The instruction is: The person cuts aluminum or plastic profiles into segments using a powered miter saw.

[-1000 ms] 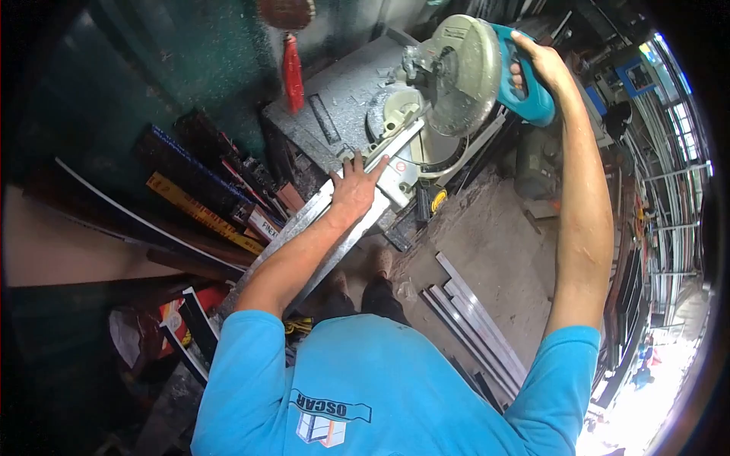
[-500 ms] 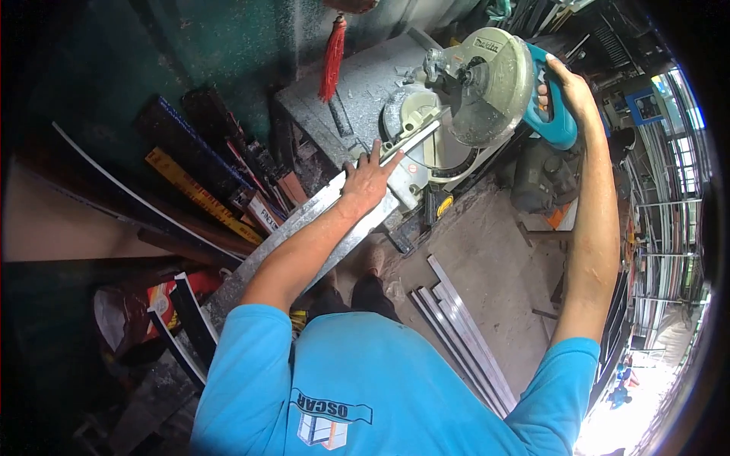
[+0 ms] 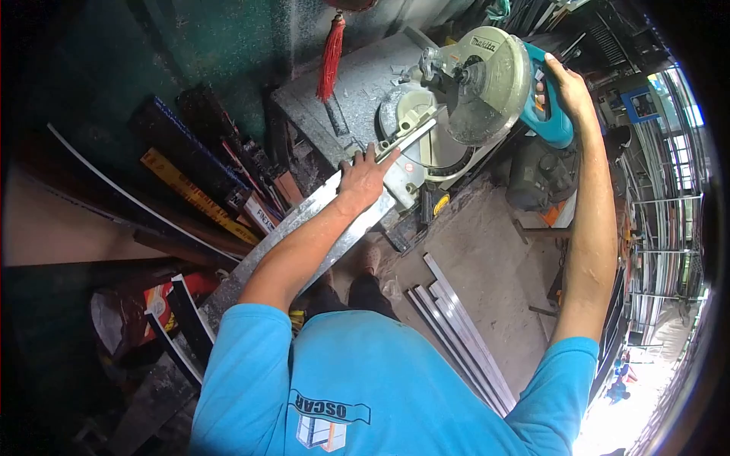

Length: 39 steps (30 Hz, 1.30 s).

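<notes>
A miter saw (image 3: 487, 83) with a cream blade guard and a teal handle stands on a dusty bench, its head raised. My right hand (image 3: 572, 95) is wrapped around the saw handle (image 3: 559, 129). A pale aluminium profile (image 3: 416, 135) lies across the saw base against the fence, its end near the round turntable. My left hand (image 3: 363, 184) presses over this profile and holds it, fingertips curled over its far side, thumb side toward the blade. The blade is apart from the profile, mostly hidden by the guard.
Several metal profiles (image 3: 460, 334) lie on the floor to the right of my feet. Upright offcuts and a yellow level-like bar (image 3: 194, 194) lean at the left. A red tassel (image 3: 331, 61) hangs above the bench (image 3: 304, 99). A dark machine (image 3: 536, 178) stands at right.
The view has shifted slightly. Both hands keep their places on the profile and the saw handle, and the saw head stays raised.
</notes>
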{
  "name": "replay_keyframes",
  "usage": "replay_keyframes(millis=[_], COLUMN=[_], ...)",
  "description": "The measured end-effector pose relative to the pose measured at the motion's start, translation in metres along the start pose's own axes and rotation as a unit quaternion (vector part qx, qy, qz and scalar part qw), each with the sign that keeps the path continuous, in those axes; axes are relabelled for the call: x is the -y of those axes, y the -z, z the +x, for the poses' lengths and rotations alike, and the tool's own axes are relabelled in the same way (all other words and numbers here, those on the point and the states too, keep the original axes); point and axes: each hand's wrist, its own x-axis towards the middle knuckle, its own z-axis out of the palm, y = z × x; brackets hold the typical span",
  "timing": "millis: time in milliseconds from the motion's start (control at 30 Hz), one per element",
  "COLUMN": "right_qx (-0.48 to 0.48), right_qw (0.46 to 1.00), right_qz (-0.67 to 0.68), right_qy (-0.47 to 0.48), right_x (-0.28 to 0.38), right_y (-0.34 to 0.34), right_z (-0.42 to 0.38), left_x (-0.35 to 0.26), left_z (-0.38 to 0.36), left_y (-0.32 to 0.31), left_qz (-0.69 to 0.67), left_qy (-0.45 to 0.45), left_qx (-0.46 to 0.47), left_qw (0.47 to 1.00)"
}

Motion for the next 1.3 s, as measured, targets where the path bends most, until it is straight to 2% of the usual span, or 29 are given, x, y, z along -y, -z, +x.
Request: replay_keyframes(millis=[300, 567, 633, 900, 1100, 1167, 1300], right_qx=[0.005, -0.152, -0.153, -0.161, -0.168, -0.164, -0.162], right_qw=[1.0, 0.984, 0.985, 0.984, 0.983, 0.983, 0.984], right_qz=[0.013, -0.069, -0.053, -0.047, -0.056, -0.059, -0.037], right_qy=[0.002, 0.06, 0.059, 0.053, 0.051, 0.053, 0.056], right_x=[-0.007, -0.053, -0.062, -0.078, -0.08, -0.08, -0.083], right_y=[-0.006, -0.04, -0.047, -0.06, -0.061, -0.061, -0.061], right_z=[-0.007, -0.051, -0.064, -0.086, -0.087, -0.086, -0.085], left_x=[-0.004, -0.006, -0.006, -0.004, -0.007, -0.005, -0.005], left_z=[0.003, 0.007, 0.006, 0.008, 0.013, 0.012, 0.009], left_y=[0.006, 0.006, 0.004, 0.003, 0.005, -0.001, -0.003], left_qz=[-0.028, -0.017, -0.022, 0.005, -0.037, -0.023, -0.012], left_qy=[0.006, 0.017, 0.018, 0.022, 0.038, 0.019, 0.017], left_qx=[0.034, 0.084, 0.057, 0.085, 0.08, 0.047, 0.042], left_qw=[0.999, 0.996, 0.998, 0.996, 0.995, 0.998, 0.999])
